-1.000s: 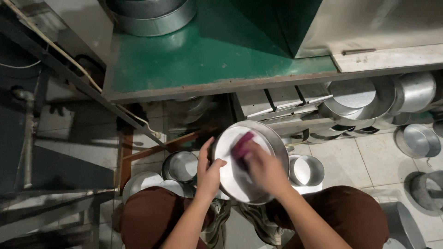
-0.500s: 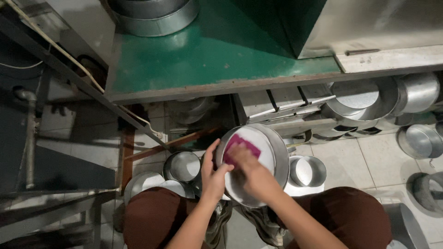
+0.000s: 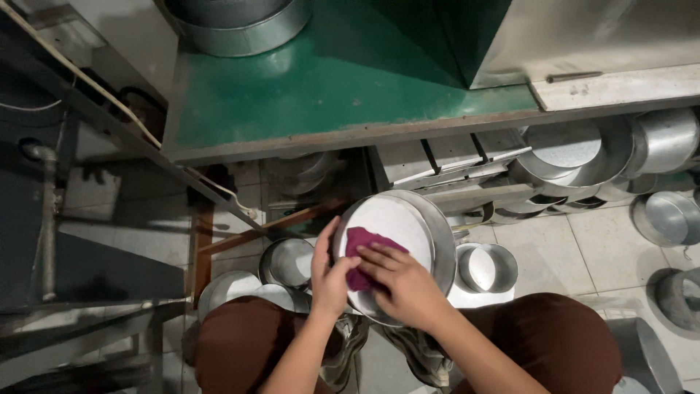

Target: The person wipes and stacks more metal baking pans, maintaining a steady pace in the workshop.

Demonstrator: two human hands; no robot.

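Your left hand [image 3: 332,281] is clasping the light, slippery round metal pan [image 3: 397,252] by its rim, your right hand [image 3: 401,281] pressing the soft magenta cloth [image 3: 362,252] inside it.

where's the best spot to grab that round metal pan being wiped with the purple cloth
Probably by the rim of the round metal pan, coming from its left edge, where the left hand already clamps it. The pan stands tilted with its flat bottom covered by the purple cloth and right hand.

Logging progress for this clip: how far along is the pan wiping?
In hand: right hand presses a purple cloth inside a round metal pan; left hand grips its rim. Done or left: cannot tell which floor pans are wiped.
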